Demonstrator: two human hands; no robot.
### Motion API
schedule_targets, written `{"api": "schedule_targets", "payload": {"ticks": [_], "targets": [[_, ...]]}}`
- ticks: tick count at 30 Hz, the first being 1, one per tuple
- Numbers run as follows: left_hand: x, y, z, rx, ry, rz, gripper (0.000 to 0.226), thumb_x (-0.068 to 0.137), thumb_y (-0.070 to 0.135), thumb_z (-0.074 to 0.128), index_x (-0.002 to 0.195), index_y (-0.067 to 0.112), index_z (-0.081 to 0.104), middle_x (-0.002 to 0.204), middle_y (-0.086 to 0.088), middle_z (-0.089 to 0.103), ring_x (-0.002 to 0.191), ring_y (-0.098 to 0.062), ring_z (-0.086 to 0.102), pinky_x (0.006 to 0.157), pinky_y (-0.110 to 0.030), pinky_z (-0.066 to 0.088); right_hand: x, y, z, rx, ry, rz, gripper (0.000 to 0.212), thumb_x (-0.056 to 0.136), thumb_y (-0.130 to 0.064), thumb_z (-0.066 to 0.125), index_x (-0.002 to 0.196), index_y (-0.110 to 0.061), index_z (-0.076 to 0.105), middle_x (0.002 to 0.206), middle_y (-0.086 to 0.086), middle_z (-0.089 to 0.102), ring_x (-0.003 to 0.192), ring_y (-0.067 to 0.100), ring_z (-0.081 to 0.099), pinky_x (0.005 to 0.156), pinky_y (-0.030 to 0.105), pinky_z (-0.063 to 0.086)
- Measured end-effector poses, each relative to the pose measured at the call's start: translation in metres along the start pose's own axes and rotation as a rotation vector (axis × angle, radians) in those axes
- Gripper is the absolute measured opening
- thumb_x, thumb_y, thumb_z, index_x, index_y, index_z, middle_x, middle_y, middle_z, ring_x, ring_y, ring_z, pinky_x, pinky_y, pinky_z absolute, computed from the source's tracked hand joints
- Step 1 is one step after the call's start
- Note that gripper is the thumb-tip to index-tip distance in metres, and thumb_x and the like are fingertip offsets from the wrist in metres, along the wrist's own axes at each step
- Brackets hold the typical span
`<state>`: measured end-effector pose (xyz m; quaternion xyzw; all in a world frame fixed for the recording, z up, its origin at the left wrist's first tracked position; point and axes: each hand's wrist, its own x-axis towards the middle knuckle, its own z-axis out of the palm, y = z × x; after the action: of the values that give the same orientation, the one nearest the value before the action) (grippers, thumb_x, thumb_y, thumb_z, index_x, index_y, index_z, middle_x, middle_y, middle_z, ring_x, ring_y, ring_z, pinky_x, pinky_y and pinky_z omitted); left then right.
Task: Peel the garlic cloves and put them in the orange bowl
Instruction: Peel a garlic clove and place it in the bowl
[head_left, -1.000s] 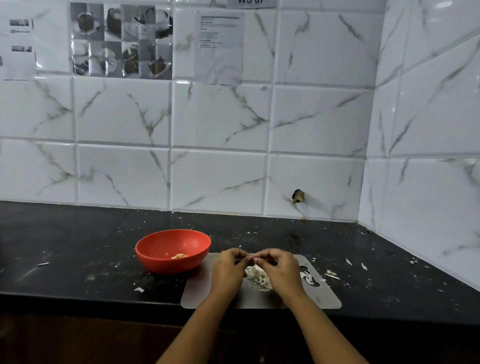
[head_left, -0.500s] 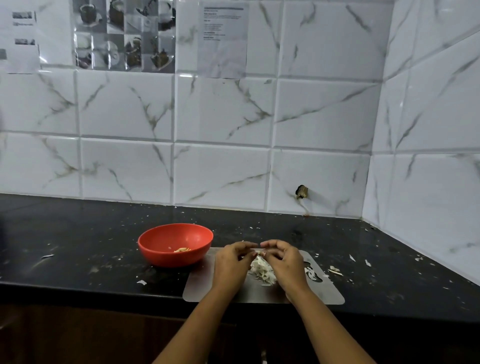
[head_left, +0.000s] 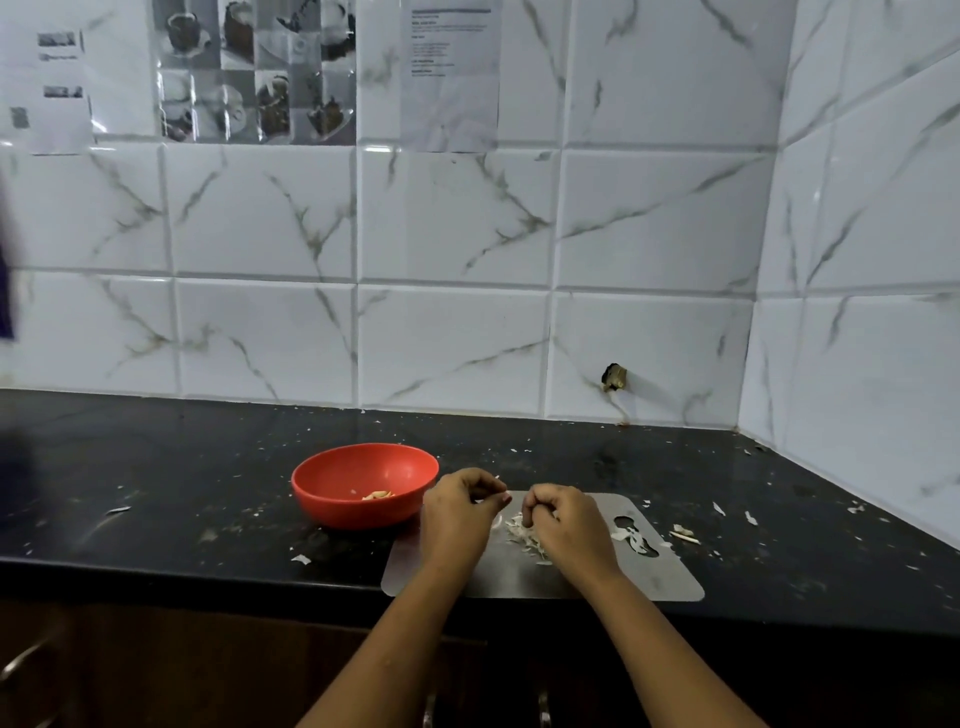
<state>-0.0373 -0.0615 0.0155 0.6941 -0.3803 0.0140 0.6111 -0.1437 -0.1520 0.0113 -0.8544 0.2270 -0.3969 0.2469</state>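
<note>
The orange bowl (head_left: 332, 499) stands on the black counter, left of a grey cutting board (head_left: 654, 579), with a few peeled garlic cloves (head_left: 378, 495) inside. My left hand (head_left: 454, 519) hovers over the board's left end beside the bowl. Its curled fingers and thumb pinch a small garlic clove that is mostly hidden. My right hand (head_left: 571, 525) is a little apart from it. Its fingers curl down onto a pile of garlic skins (head_left: 517, 532) on the board and seem to pinch a piece of skin.
More peel lies around the board's handle hole (head_left: 631, 538) and on the counter (head_left: 156, 493) to the right (head_left: 683, 533). White tiled walls close the back and the right side. Cabinet fronts run below the counter's front edge.
My hands, joined on one clove before, have pulled apart. The left one stays up by the bowl. The right one has dropped toward the skin pile.
</note>
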Motion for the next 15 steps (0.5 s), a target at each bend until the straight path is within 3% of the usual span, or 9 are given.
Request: {"api": "schedule_targets", "payload": {"ticks": [2,5,8,11,15], "targets": [[0.007,0.004,-0.011,0.031,-0.001,0.010,0.021,0.072,0.015,0.080,0.064,0.028,0.065,0.067,0.010,0.069,0.068,-0.004,0.066,0.067,-0.025,0.054,0.001,-0.005,0.001,-0.148,0.013,-0.038,0.029,0.086,-0.014,0.050,0.064,-0.031,0.059,0.059,-0.013,0.056,0.075,0.009,0.052,0.069,0.029,0.040],[0.023,0.013,-0.034,0.119,-0.028,0.044,0.014,0.073,0.012,0.079,0.069,0.021,0.068,0.065,0.009,0.067,0.059,0.000,0.060,0.062,-0.019,0.049,0.003,-0.008,0.004,-0.408,-0.023,-0.129,0.015,0.087,-0.036,0.054,0.091,-0.033,0.068,0.090,-0.013,0.067,0.098,0.012,0.053,0.084,0.032,0.040],[0.047,0.014,-0.067,0.252,0.009,0.024,0.009,0.075,0.010,0.076,0.073,0.017,0.070,0.072,0.001,0.069,0.065,-0.009,0.063,0.070,-0.021,0.052,0.009,-0.006,0.012,-0.544,-0.129,-0.134,0.034,0.084,-0.058,0.055,0.109,-0.036,0.064,0.119,-0.017,0.060,0.116,0.012,0.046,0.091,0.032,0.035],[0.069,0.005,-0.096,0.433,-0.030,-0.094,0.019,0.077,0.007,0.072,0.069,0.023,0.068,0.078,-0.004,0.071,0.074,-0.020,0.067,0.078,-0.033,0.056,0.013,-0.003,0.018,-0.535,-0.183,-0.155,0.037,0.086,-0.056,0.051,0.118,-0.040,0.060,0.129,-0.019,0.055,0.123,0.011,0.042,0.098,0.033,0.033],[0.083,-0.015,-0.115,0.702,-0.168,-0.221,0.011,0.076,0.010,0.070,0.079,0.020,0.071,0.091,-0.009,0.072,0.080,-0.023,0.070,0.082,-0.036,0.056,0.017,-0.004,0.024,-0.520,-0.276,-0.177,0.031,0.092,-0.047,0.045,0.116,-0.042,0.063,0.123,-0.020,0.062,0.120,0.009,0.050,0.099,0.033,0.032]]}}
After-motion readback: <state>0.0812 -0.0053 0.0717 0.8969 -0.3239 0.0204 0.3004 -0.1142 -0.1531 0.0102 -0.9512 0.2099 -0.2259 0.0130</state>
